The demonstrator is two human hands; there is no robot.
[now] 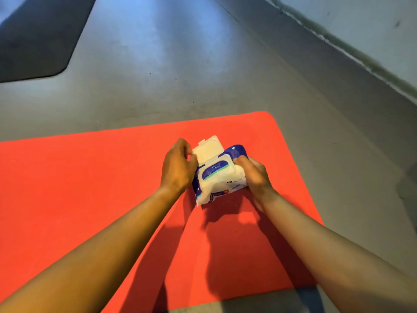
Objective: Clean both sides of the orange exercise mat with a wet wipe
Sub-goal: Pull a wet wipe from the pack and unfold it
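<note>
Barely begun — the flat orange foam exercise mat (90, 177) lies spread on the grey floor (203, 75), and over it the left grip (178, 166) and right grip (255, 175) both clasp a soft blue-and-white wet-wipe pack (216, 181), white lid (208, 150) flipped open — no wipe drawn yet

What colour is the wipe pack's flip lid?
The flip lid is white, open; head view.
</note>
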